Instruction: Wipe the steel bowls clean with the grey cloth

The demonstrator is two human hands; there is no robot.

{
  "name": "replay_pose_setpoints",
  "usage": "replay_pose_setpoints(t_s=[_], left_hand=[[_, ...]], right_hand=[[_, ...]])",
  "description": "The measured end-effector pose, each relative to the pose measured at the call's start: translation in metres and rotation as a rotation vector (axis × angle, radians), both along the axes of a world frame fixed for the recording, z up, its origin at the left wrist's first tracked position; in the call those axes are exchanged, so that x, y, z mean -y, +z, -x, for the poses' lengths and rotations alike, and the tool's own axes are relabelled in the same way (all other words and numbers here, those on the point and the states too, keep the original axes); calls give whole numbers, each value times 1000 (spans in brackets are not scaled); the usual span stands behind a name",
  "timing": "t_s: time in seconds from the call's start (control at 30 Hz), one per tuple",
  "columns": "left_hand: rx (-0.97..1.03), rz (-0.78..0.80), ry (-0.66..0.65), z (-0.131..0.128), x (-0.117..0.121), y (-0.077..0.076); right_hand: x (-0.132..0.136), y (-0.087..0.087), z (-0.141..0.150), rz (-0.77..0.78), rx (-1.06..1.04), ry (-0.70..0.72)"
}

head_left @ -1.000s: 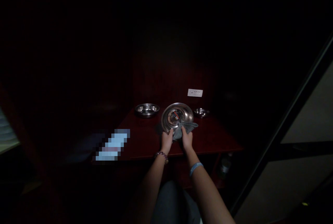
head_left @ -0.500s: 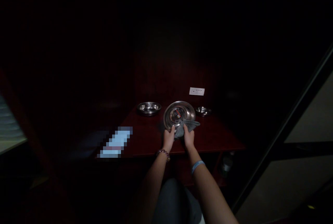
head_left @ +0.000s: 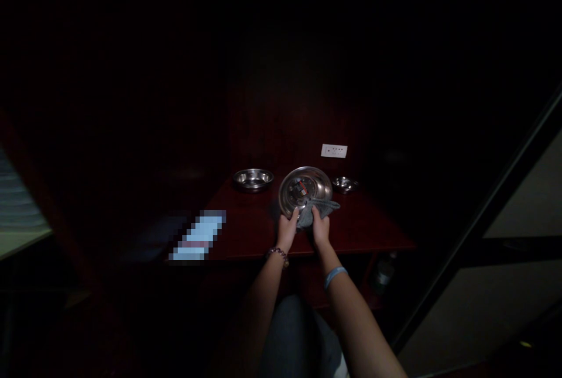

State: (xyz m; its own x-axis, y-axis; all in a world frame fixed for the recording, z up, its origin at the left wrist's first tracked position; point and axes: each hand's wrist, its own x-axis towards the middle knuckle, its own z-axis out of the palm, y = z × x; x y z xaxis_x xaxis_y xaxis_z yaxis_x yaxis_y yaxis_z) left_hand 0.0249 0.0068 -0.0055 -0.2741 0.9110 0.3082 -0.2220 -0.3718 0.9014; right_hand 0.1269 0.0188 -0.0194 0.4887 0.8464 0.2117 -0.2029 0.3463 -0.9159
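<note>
A round steel plate [head_left: 307,188] with a small sticker in its middle is held tilted up over the dark red table [head_left: 360,229]. My left hand [head_left: 287,230] grips the plate's near left rim. My right hand [head_left: 320,229] is closed on a grey cloth [head_left: 322,209] pressed against the plate's lower right edge. A beaded bracelet is on my left wrist and a light blue band on my right.
A steel bowl [head_left: 253,179] sits on the table to the left, a smaller steel bowl [head_left: 345,184] to the right. A white socket panel [head_left: 334,151] is on the wall behind. A pixelated light patch [head_left: 198,236] lies at the table's left. The room is very dark.
Both hands with the plate and cloth have shifted slightly right and up in the picture as the view moved. The grips look unchanged.
</note>
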Motion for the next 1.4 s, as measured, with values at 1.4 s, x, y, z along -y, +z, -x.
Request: replay_pose_setpoints(t_s=[1.4], left_hand=[[-19, 59, 3, 0, -2, -1]], right_hand=[[4, 4, 2, 14, 40, 5]])
